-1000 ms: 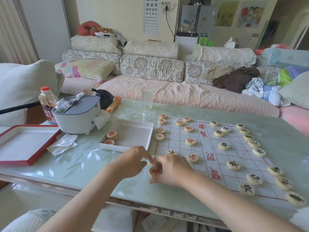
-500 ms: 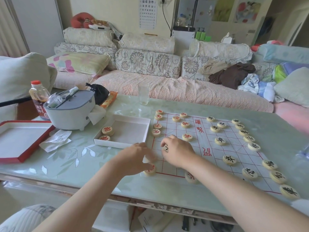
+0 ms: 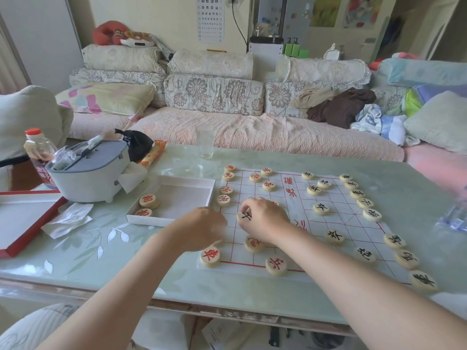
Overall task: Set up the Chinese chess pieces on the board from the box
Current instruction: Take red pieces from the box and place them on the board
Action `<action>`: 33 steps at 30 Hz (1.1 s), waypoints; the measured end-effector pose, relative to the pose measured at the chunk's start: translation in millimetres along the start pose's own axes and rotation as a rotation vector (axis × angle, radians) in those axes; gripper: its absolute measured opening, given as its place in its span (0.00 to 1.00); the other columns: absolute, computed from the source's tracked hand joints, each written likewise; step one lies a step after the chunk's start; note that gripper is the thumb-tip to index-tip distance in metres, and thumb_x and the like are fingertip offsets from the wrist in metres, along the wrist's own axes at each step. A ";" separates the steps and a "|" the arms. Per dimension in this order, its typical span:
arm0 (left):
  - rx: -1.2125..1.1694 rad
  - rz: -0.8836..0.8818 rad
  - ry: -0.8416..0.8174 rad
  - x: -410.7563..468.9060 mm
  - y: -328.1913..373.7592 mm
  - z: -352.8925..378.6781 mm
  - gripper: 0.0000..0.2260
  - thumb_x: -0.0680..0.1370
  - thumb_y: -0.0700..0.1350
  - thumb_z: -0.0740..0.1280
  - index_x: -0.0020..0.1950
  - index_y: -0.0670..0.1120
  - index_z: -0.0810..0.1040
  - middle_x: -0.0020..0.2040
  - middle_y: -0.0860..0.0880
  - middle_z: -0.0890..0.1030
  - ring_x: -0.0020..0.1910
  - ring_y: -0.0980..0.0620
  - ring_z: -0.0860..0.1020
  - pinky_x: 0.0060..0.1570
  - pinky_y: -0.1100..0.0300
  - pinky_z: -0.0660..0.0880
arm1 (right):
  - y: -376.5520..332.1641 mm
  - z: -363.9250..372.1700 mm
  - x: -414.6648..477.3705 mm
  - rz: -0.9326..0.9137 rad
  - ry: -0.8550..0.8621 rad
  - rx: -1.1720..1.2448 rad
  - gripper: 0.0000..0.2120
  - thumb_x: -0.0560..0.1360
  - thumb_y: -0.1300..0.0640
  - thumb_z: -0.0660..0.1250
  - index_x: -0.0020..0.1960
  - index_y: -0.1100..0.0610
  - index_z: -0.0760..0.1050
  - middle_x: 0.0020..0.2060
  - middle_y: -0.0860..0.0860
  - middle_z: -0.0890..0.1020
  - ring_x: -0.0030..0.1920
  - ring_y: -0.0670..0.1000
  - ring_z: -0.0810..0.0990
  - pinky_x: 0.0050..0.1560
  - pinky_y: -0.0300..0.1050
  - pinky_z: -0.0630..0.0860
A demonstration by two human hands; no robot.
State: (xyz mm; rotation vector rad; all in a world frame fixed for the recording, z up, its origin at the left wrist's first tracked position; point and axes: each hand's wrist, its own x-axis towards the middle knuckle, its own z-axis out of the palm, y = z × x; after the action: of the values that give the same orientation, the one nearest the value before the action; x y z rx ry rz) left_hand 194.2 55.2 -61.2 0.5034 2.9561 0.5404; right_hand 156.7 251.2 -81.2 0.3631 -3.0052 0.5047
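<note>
A grey pot (image 3: 88, 170) is sitting on the left side of the green table (image 3: 404, 178). A bottle with a red cap (image 3: 38, 150) is standing just beside it. A crumpled tissue (image 3: 68, 219) is lying in front of the pot. A clear glass (image 3: 205, 141) is standing near the far edge. A brown cloth (image 3: 341, 107) is lying on the sofa (image 3: 252, 132), and a red monkey toy (image 3: 108, 32) is resting on top of the cushions.

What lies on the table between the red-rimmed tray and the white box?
Head view: a crumpled tissue lies there, nearer the red-rimmed tray than the white box.
</note>
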 end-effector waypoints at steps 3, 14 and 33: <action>-0.086 0.013 0.064 17.3 27.7 -1.8 0.11 0.77 0.48 0.67 0.60 0.54 0.79 0.56 0.56 0.78 0.48 0.57 0.76 0.49 0.65 0.69 | 25.2 -20.9 -12.6 0.016 0.038 0.055 0.08 0.74 0.45 0.62 0.52 0.44 0.74 0.53 0.44 0.76 0.52 0.50 0.76 0.48 0.45 0.72; -0.179 0.207 -0.006 98.3 184.1 55.7 0.13 0.79 0.47 0.63 0.63 0.53 0.77 0.61 0.54 0.77 0.55 0.53 0.77 0.51 0.61 0.73 | 173.4 -88.3 -64.6 0.313 0.144 0.094 0.11 0.69 0.42 0.70 0.49 0.44 0.77 0.48 0.41 0.79 0.50 0.46 0.78 0.50 0.44 0.75; 0.053 0.270 -0.154 171.6 251.2 131.4 0.18 0.78 0.54 0.62 0.67 0.52 0.73 0.67 0.49 0.69 0.69 0.48 0.64 0.65 0.49 0.68 | 289.2 -98.0 -93.6 0.575 0.264 0.151 0.06 0.71 0.44 0.72 0.43 0.44 0.78 0.49 0.41 0.79 0.48 0.47 0.77 0.43 0.41 0.70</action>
State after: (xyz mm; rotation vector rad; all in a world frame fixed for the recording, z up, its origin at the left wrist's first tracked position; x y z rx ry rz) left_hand 128.6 377.9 -99.3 0.9145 2.7781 0.4254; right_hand 180.2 569.6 -89.7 -0.5395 -2.7801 0.7473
